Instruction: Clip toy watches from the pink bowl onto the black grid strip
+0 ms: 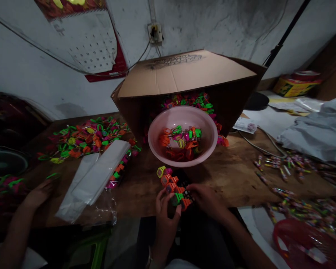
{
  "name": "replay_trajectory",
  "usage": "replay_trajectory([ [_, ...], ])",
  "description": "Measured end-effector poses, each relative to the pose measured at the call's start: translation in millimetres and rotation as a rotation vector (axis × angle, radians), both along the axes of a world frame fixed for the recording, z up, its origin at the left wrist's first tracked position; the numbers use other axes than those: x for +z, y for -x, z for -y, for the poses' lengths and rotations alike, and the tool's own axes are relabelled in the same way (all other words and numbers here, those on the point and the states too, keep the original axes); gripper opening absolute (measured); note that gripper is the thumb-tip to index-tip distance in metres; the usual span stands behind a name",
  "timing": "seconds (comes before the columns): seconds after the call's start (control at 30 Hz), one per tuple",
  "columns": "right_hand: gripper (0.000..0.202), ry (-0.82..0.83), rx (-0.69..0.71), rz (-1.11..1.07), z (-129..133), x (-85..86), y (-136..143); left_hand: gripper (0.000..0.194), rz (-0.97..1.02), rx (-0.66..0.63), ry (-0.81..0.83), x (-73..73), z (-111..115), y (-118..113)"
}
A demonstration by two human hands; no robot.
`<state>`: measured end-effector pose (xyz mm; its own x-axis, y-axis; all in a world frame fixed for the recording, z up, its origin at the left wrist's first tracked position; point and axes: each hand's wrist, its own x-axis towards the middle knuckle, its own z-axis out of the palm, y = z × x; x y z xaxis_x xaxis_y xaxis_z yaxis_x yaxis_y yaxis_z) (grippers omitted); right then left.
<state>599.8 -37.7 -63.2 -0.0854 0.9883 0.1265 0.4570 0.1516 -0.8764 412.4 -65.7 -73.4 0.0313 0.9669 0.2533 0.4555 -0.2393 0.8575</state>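
Several small toy watches point(171, 183) in orange, green, yellow and pink lie side by side on a dark piece with holes at the table's front edge. My left hand point(167, 209) grips the near end of this row, its fingertips by the green and orange watches. At the right side of the dark piece, my right hand point(205, 200) has its fingers closed on its edge. Just beyond stands a pink basin point(210, 140) with more colourful watches inside. Behind it, a cardboard box point(184, 74) lies open towards me, holding more watches.
A watch pile point(86, 136), plastic bags point(98, 175) and a filled bag are on the left. Another person's hand point(39, 192) is at far left, near a green watch. On the right are small wrapped sticks point(282, 164), a cable, grey cloth point(319, 127) and a red basket point(291, 228).
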Motion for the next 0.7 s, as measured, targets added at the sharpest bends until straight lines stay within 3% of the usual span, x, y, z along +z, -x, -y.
replay_trajectory([
  [0.1, 0.019, -0.151, -0.129, 0.09, -50, 37.2, -27, 0.044, -0.168, -0.061, -0.135, 7.2, 3, -3],
  [0.2, 0.022, -0.135, -0.088, 0.283, -113, 55.5, -30, 0.038, -0.288, -0.119, -0.247, 11.1, 5, -8],
  [0.3, 0.032, -0.008, 0.007, 0.451, -167, 49.2, -13, 0.034, -0.329, -0.156, -0.269, 11.6, 4, -11],
  [0.43, 0.021, 0.023, 0.088, 0.448, -212, 28.0, 16, 0.033, -0.394, -0.153, -0.335, 12.1, 2, -12],
  [0.57, 0.017, 0.053, 0.153, 0.44, -231, 17.3, 30, 0.03, -0.434, -0.145, -0.362, 13.7, 0, -14],
  [0.7, 0.019, 0.048, 0.173, 0.397, -235, 22.5, 31, 0.031, -0.407, -0.142, -0.333, 13.8, 0, -13],
])
